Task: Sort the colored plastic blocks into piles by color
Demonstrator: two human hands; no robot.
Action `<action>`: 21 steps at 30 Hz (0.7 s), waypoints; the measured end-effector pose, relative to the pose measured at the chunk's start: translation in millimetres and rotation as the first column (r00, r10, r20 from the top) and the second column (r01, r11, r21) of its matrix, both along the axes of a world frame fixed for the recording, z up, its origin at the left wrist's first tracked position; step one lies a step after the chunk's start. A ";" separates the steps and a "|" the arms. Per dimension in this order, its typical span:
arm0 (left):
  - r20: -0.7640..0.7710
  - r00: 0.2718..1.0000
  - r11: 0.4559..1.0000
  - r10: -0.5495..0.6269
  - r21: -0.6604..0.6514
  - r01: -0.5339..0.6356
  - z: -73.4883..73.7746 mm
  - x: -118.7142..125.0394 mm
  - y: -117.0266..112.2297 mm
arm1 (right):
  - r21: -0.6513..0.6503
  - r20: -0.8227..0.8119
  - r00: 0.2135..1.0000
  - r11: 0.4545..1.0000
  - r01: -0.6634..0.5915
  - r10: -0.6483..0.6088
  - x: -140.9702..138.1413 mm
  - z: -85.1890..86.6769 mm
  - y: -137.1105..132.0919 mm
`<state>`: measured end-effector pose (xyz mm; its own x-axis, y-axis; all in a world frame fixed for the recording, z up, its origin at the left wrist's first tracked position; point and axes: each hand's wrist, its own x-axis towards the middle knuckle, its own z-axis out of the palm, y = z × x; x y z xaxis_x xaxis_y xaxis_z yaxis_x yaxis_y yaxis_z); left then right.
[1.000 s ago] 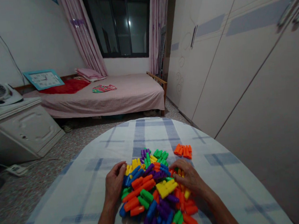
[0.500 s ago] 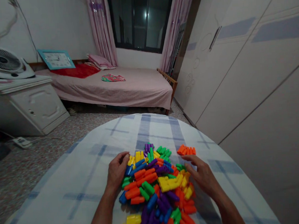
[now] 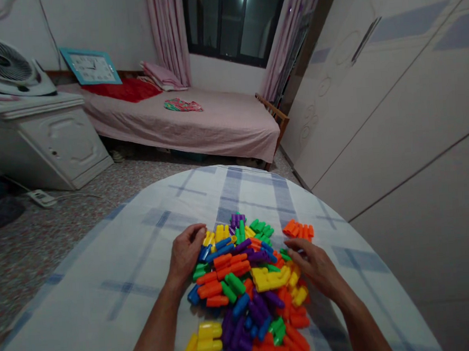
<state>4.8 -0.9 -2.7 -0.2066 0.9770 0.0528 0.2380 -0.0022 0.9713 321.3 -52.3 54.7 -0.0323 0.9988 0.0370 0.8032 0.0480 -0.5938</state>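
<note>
A heap of plastic bricks point(image 3: 245, 286) in orange, yellow, green, blue and purple lies on a round table with a white and blue checked cloth point(image 3: 117, 278). My left hand point(image 3: 187, 252) rests against the heap's left edge, fingers curled loosely beside blue and yellow bricks, nothing plainly held. My right hand point(image 3: 315, 266) lies on the heap's right edge, fingers stretched toward the bricks and holding nothing. A small orange brick cluster point(image 3: 299, 230) sits apart, just beyond my right hand. Yellow bricks point(image 3: 203, 344) lie at the heap's near left.
White wardrobe doors point(image 3: 392, 91) stand close on the right. A bed with a pink cover point(image 3: 199, 124) is beyond the table. At the left a white cabinet point(image 3: 53, 144) carries a fan point(image 3: 5, 65). A power strip point(image 3: 41, 198) lies on the floor.
The view has tilted down and swung right. My right hand lifted off the heap and opened at its right edge. My left hand stayed at the left edge.
</note>
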 end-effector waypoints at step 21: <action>0.025 1.000 1.000 0.008 -0.012 -0.008 1.5 1.4 -1.9 | 0.156 0.166 0.976 0.974 -0.165 0.139 -13.1 -25.3 -0.2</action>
